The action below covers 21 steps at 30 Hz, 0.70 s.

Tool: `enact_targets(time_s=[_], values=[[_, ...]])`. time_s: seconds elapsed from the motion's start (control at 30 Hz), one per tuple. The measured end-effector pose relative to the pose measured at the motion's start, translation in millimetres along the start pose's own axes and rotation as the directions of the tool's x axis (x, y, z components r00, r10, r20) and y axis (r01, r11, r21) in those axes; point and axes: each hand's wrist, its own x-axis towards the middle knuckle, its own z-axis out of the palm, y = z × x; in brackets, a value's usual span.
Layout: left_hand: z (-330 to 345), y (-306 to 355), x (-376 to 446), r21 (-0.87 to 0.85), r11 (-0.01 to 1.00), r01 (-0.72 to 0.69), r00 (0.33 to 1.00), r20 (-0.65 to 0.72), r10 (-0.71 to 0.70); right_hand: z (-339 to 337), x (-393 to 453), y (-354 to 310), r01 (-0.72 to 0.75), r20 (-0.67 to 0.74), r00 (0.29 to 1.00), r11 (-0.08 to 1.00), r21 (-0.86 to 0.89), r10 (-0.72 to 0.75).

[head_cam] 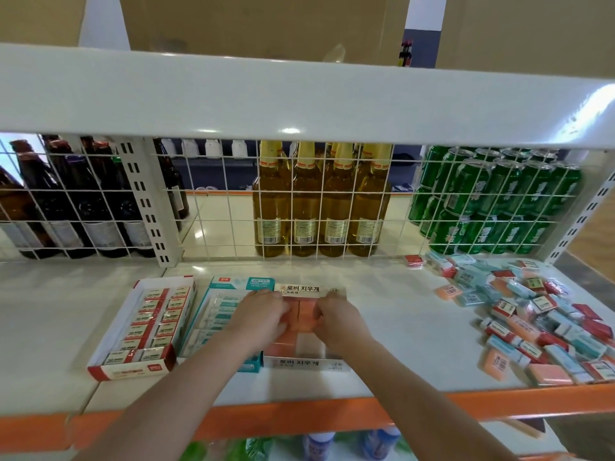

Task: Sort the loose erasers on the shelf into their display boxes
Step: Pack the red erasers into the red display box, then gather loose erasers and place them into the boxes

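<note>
I've got both hands, left hand [263,314] and right hand [336,316], pinching orange erasers [301,312] into the middle box [307,362]. Next: fetch more from the loose pile [532,314], matching colours.

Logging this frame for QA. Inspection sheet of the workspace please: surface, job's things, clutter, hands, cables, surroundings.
Surface: white shelf, orange front edge.
Job's things: red box filled in rows; teal box partly filled; orange eraser box being filled; loose erasers piled at right.
Clutter: one red eraser apart by the mesh.
Hands: left hand and right hand both on orange erasers in the middle box.
Cables: nothing seen.
Surroundings: wire mesh; behind it dark bottles, yellow bottles, green cans.
</note>
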Motion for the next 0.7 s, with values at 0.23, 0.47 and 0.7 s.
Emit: enact_targets(time_s=[0.23, 0.47, 0.7], values=[[1.3, 3.6, 2.2, 0.034, 0.999, -0.001, 1.000, -0.031, 0.002, 0.8, -0.3, 1.8, -0.006, -0.011, 1.000, 1.000, 0.015, 0.006], [0.0, 6.5, 8.9, -0.040, 0.999, -0.007, 1.000, -0.013, 0.006, -15.7, 1.1, 24.5, 0.005, -0.092, 0.996, 1.000, 0.024, -0.003], [-6.2, 37.3, 32.7, -0.197, 0.980, -0.021, 0.999, 0.026, 0.026, -41.8, -7.1, 81.9, -0.098, -0.175, 0.980, 0.995, 0.016, 0.099]])
